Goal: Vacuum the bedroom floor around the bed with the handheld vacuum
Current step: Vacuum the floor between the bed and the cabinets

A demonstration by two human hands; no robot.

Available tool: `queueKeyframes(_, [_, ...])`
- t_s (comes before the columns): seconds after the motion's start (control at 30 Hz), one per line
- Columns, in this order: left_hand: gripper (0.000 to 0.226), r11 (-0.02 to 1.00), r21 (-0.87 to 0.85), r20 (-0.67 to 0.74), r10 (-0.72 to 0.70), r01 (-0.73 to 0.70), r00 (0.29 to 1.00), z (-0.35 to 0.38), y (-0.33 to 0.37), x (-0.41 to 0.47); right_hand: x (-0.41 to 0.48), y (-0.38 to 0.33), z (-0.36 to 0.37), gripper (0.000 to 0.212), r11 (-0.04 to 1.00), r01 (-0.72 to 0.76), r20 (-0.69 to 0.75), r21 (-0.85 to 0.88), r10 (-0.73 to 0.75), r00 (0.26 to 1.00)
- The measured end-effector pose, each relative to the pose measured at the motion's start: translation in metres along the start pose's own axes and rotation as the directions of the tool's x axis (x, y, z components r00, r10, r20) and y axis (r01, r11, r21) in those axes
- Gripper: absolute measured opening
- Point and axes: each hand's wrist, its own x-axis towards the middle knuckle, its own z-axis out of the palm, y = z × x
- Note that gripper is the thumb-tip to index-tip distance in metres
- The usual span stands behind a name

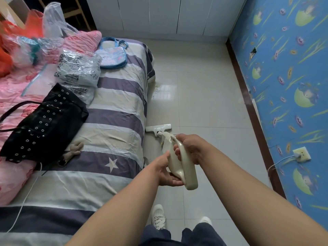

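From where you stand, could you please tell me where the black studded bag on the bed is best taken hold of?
Probably by its strap. It loops clear of the black studded bag on the side away from the bed edge, so a grip can close around it from above. The body lies flat and limp on the bed, offering little to pinch. Both hands are busy with the vacuum.

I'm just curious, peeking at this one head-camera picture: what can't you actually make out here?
- Cream handheld vacuum: its switch and underside, covered by the left hand and right hand.
- White floor nozzle: its suction side faces the floor.
- Floor under the striped bed: hidden.
- Printed plastic bags: text too small.
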Motion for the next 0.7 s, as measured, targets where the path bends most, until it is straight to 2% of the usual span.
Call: queueKeyframes(0.7, [0.061,0.999,-0.035,-0.074,0.009,-0.012,0.997,0.022,0.026,0.015,0.018,-0.033,-0.006,0.028,0.997,0.007,-0.022,-0.082,-0.009,1.000])
